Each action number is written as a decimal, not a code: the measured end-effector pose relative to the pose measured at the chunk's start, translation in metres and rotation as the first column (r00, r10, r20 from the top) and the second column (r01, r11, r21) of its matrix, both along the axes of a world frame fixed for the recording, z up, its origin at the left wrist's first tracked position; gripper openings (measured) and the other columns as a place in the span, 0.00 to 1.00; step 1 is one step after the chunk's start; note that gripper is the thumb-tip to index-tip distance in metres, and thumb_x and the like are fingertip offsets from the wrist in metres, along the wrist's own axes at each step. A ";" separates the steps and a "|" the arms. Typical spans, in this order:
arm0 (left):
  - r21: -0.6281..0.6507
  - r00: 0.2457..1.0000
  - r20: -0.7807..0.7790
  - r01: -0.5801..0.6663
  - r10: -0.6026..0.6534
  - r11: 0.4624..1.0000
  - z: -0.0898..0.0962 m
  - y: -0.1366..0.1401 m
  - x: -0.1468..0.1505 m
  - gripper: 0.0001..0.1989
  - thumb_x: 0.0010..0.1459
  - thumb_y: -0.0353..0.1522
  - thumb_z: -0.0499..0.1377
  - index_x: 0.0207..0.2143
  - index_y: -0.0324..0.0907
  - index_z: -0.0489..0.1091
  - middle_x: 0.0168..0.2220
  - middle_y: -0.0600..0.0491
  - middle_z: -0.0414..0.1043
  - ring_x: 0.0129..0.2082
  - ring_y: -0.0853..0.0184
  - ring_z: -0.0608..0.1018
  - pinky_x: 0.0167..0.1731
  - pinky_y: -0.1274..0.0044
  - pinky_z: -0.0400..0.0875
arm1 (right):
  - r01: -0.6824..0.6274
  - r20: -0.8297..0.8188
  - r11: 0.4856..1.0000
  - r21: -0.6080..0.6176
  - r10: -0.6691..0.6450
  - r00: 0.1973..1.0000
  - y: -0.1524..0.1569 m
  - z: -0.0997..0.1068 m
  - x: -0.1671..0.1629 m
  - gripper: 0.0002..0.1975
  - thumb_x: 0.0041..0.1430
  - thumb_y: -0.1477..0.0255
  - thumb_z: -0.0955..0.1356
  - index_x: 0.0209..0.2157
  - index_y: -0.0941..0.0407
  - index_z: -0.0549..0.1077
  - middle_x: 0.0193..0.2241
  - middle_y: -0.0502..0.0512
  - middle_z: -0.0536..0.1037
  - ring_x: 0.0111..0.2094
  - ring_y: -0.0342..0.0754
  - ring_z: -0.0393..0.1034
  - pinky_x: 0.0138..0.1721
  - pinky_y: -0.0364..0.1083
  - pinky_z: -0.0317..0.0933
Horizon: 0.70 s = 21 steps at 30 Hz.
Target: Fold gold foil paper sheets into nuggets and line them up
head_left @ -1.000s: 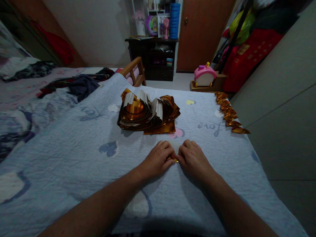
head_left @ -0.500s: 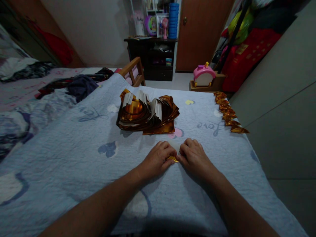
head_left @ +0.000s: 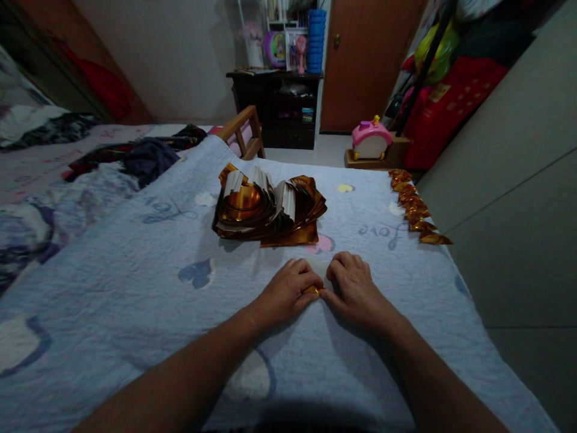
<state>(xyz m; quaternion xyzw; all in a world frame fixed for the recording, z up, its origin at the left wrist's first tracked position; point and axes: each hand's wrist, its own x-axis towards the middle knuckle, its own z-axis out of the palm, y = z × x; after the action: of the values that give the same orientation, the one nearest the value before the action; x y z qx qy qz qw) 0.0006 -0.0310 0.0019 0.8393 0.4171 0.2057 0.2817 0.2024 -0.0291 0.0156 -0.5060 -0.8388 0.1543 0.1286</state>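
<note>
A small sheet of gold foil paper (head_left: 312, 290) lies on the bed between my hands, its near edge rolled or folded and its pale back facing up behind. My left hand (head_left: 291, 288) pinches the gold edge from the left. My right hand (head_left: 354, 285) is curled on the other side, thumb pressed against the fold's right end. Much of the sheet is hidden under my fingers. Beyond my hands stands a bent stack of gold foil paper (head_left: 288, 237), white backs showing. Along the bed's right edge runs a row of folded gold foil pieces (head_left: 417, 213).
A light blue quilt (head_left: 148, 270) with hearts covers the bed. Rumpled dark clothes (head_left: 151, 159) lie to the left. Behind the bed are a wooden chair (head_left: 246, 132), a dark cabinet (head_left: 274, 114) and a pink toy (head_left: 372, 138). A pale panel (head_left: 518, 228) rises along the right.
My right thumb has shifted slightly left along the gold fold, closer to my left fingers. My left hand has hardly moved. The view has tilted a little.
</note>
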 end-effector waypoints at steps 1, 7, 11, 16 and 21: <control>-0.002 1.000 -0.003 0.004 -0.004 1.000 0.000 0.001 0.000 0.06 0.61 0.30 0.64 0.42 0.44 0.75 0.40 0.51 0.69 0.44 0.61 0.69 0.44 0.70 0.65 | 0.003 -0.003 1.000 0.013 -0.003 1.000 -0.001 -0.001 -0.001 0.08 0.60 0.65 0.68 0.37 0.55 0.68 0.46 0.60 0.70 0.48 0.57 0.62 0.50 0.55 0.57; -0.016 1.000 -0.014 0.027 -0.027 1.000 0.001 0.003 -0.002 0.08 0.61 0.31 0.63 0.44 0.43 0.75 0.41 0.51 0.70 0.44 0.61 0.70 0.46 0.69 0.66 | 0.047 0.048 0.997 0.058 -0.049 0.998 -0.003 -0.016 -0.003 0.21 0.59 0.60 0.68 0.49 0.57 0.65 0.61 0.69 0.63 0.66 0.66 0.48 0.64 0.67 0.40; -0.016 0.999 -0.029 0.032 -0.033 0.999 0.001 0.003 -0.002 0.07 0.61 0.30 0.63 0.43 0.43 0.75 0.41 0.50 0.70 0.45 0.61 0.70 0.47 0.69 0.66 | 0.066 0.055 0.998 0.012 -0.067 0.996 -0.002 -0.017 -0.002 0.25 0.59 0.61 0.68 0.55 0.57 0.64 0.64 0.68 0.61 0.68 0.66 0.47 0.65 0.68 0.39; -0.020 0.999 -0.032 0.036 -0.037 0.999 0.001 0.003 -0.003 0.07 0.62 0.31 0.62 0.43 0.44 0.75 0.41 0.50 0.70 0.44 0.61 0.70 0.46 0.69 0.66 | 0.061 0.070 0.997 -0.037 -0.058 0.996 0.000 -0.014 0.002 0.30 0.58 0.64 0.68 0.61 0.55 0.62 0.66 0.67 0.60 0.69 0.66 0.47 0.65 0.69 0.42; -0.030 0.999 -0.020 0.033 -0.034 0.999 0.001 0.003 -0.003 0.08 0.62 0.30 0.62 0.44 0.44 0.76 0.41 0.50 0.70 0.45 0.61 0.70 0.47 0.69 0.66 | 0.048 0.097 0.996 -0.081 -0.040 0.994 0.003 -0.016 0.008 0.34 0.59 0.65 0.68 0.66 0.53 0.59 0.68 0.65 0.57 0.69 0.65 0.47 0.65 0.69 0.43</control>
<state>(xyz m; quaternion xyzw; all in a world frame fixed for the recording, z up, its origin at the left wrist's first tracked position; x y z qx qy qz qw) -0.0028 -0.0280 0.0027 0.8440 0.4088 0.1861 0.2932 0.2100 -0.0265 0.0000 -0.5361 -0.8255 0.1617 0.0707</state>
